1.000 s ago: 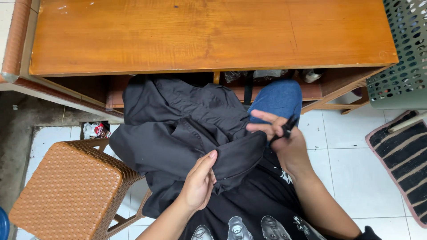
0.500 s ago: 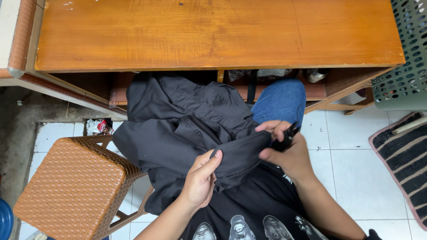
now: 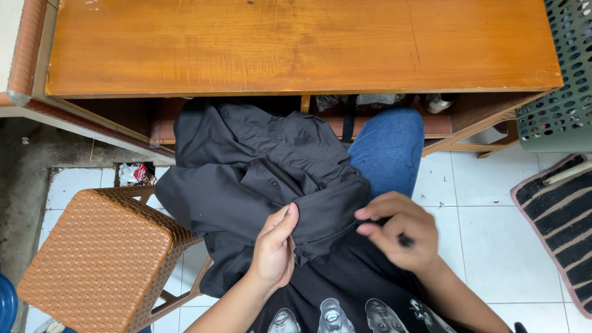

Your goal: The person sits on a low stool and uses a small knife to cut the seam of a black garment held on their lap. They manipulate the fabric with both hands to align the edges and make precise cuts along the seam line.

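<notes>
A crumpled black shirt (image 3: pixel 259 166) lies across my lap, spilling from under the wooden table's front edge. My left hand (image 3: pixel 275 250) pinches the shirt's collar fold between thumb and fingers. My right hand (image 3: pixel 399 231) grips the other end of the same collar band near my right knee, fingers curled around the cloth, with a small dark thing between them that I cannot make out. My right leg in blue jeans (image 3: pixel 388 151) shows beside the shirt.
The orange-brown wooden table (image 3: pixel 296 46) fills the top of the view, with a shelf beneath. A brown woven stool (image 3: pixel 98 259) stands at my left. A green plastic basket (image 3: pixel 564 80) sits at the right, and a striped mat (image 3: pixel 558 216) lies on the white tiled floor.
Both hands have drawn nearer to my body along the collar. The right hand has dropped from beside the knee and closed tighter on the fabric.
</notes>
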